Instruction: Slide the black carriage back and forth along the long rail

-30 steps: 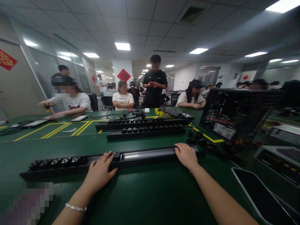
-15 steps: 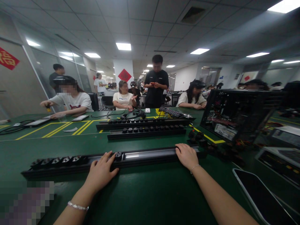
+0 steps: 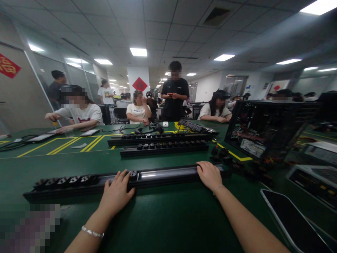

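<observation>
A long black power track [image 3: 168, 174] lies across the green table in front of me, its channel shiny inside. Several black socket modules [image 3: 74, 179] sit at its left end, and a single socket module [image 3: 133, 174] is near the middle. My left hand [image 3: 116, 193] rests on the track just left of that single module, fingers spread and thumb apart on the near side; its fingertips touch or nearly touch the module. Toward the right end, my right hand [image 3: 210, 175] grips the track, fingers bent over it; their tips are partly hidden.
Two more power tracks with sockets [image 3: 164, 149] lie parallel farther back. An open computer case [image 3: 263, 130] stands at right, with loose black parts [image 3: 223, 154] before it. A phone [image 3: 295, 218] lies near my right forearm. Co-workers [image 3: 85, 112] sit across the table.
My left hand has shifted slightly right along the track, its wrist too. My right hand and the track are practically still. A seated person opposite has raised a hand to the head.
</observation>
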Demonstrator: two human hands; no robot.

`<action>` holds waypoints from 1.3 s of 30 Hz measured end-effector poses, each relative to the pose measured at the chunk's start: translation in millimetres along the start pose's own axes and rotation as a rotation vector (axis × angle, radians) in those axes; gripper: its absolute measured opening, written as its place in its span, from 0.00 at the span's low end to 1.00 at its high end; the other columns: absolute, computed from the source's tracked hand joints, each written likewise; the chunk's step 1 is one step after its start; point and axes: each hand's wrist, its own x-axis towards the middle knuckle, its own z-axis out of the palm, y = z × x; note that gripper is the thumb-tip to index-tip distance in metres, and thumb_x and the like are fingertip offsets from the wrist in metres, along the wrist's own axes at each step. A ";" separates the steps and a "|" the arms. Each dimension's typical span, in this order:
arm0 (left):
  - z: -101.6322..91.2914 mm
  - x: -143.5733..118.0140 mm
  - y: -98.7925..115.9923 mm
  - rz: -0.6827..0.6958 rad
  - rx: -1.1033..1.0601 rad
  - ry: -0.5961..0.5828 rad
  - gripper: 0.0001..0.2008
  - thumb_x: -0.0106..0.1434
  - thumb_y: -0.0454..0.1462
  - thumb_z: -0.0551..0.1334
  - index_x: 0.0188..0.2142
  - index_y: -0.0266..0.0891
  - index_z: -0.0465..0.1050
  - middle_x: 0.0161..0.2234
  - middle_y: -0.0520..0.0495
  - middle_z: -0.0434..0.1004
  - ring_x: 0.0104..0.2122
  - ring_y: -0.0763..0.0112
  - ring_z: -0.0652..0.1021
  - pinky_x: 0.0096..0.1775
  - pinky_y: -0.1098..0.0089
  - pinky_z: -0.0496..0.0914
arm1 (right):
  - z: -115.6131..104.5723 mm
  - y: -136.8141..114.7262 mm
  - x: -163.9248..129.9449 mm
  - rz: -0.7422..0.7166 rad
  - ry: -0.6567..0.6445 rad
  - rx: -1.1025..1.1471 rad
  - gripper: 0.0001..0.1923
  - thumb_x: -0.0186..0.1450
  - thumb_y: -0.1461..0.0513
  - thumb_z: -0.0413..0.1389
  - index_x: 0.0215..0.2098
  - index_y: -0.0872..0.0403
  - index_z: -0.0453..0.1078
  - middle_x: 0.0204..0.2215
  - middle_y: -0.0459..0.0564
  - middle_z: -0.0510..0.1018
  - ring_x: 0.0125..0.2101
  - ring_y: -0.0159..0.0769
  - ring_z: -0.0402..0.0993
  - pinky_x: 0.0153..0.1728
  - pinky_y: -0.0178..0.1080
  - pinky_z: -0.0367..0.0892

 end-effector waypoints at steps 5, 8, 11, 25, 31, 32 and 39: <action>2.1 0.1 2.6 0.048 -0.005 0.023 0.31 0.57 0.44 0.49 0.58 0.33 0.57 0.61 0.42 0.55 0.60 0.61 0.57 0.56 0.56 0.53 | -0.9 -1.5 -0.3 0.001 0.005 0.000 0.19 0.65 0.57 0.40 0.44 0.50 0.70 0.46 0.48 0.74 0.49 0.37 0.64 0.47 0.41 0.56; 0.8 -0.1 1.3 0.038 -0.011 0.005 0.31 0.57 0.45 0.49 0.58 0.33 0.56 0.61 0.42 0.55 0.60 0.60 0.58 0.55 0.56 0.54 | -1.9 -2.6 0.3 -0.003 0.006 0.002 0.19 0.65 0.56 0.39 0.42 0.49 0.70 0.45 0.48 0.74 0.47 0.37 0.64 0.46 0.41 0.56; 0.1 -0.2 -0.7 0.040 -0.027 0.007 0.31 0.57 0.45 0.49 0.58 0.35 0.57 0.61 0.42 0.55 0.59 0.59 0.59 0.55 0.56 0.54 | -2.9 -3.4 0.3 -0.002 -0.006 0.007 0.20 0.66 0.54 0.39 0.41 0.49 0.70 0.44 0.48 0.74 0.47 0.37 0.64 0.46 0.42 0.56; -1.7 0.7 3.6 0.033 -0.029 0.003 0.30 0.56 0.46 0.50 0.58 0.40 0.58 0.61 0.44 0.55 0.58 0.57 0.60 0.54 0.55 0.55 | -1.4 -3.4 -0.2 0.002 -0.005 0.008 0.20 0.66 0.54 0.38 0.42 0.49 0.69 0.45 0.48 0.74 0.48 0.37 0.63 0.47 0.42 0.55; -5.6 -0.3 10.5 0.012 -0.007 -0.018 0.30 0.56 0.45 0.51 0.58 0.41 0.58 0.61 0.42 0.54 0.59 0.55 0.58 0.53 0.53 0.54 | 0.2 -3.3 -0.3 -0.001 0.011 -0.012 0.20 0.66 0.54 0.38 0.42 0.49 0.70 0.45 0.49 0.74 0.48 0.38 0.63 0.46 0.42 0.56; -5.7 -0.3 11.0 0.012 -0.007 -0.019 0.30 0.56 0.45 0.51 0.58 0.41 0.58 0.61 0.42 0.54 0.59 0.56 0.58 0.53 0.53 0.54 | 0.5 -3.1 -0.2 -0.003 0.011 -0.014 0.20 0.66 0.54 0.38 0.42 0.49 0.70 0.45 0.48 0.74 0.48 0.38 0.63 0.46 0.42 0.56; -3.4 -0.4 13.9 0.015 0.008 -0.002 0.30 0.55 0.45 0.51 0.58 0.43 0.58 0.61 0.40 0.54 0.59 0.54 0.57 0.52 0.49 0.53 | -1.1 -3.3 0.1 -0.004 -0.003 -0.014 0.20 0.66 0.54 0.38 0.43 0.49 0.70 0.45 0.49 0.74 0.48 0.38 0.63 0.46 0.42 0.56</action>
